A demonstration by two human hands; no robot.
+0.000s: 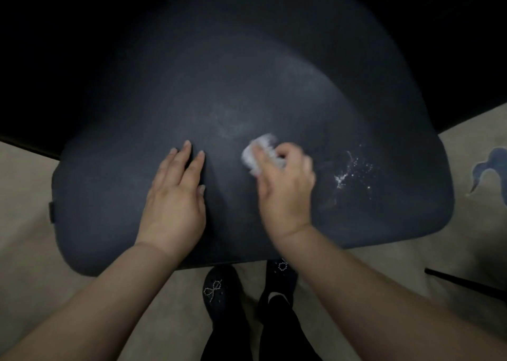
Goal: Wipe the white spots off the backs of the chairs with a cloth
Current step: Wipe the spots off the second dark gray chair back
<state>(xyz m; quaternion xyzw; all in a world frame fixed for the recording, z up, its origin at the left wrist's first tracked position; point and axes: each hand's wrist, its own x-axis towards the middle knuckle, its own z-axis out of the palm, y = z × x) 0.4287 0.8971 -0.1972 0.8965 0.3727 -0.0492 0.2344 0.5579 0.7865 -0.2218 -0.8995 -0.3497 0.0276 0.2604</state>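
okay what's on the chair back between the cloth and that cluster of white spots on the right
In the head view, only the right hand gripping the cloth and bare dark chair back lie before the white spots.

Left hand [175, 193] lies flat, palm down, fingers straight and slightly spread, forearm bare and reaching up from lower left; right hand [285, 187], blurred, has fingers curled around a crumpled white cloth [259, 153], bare forearm entering from lower right.
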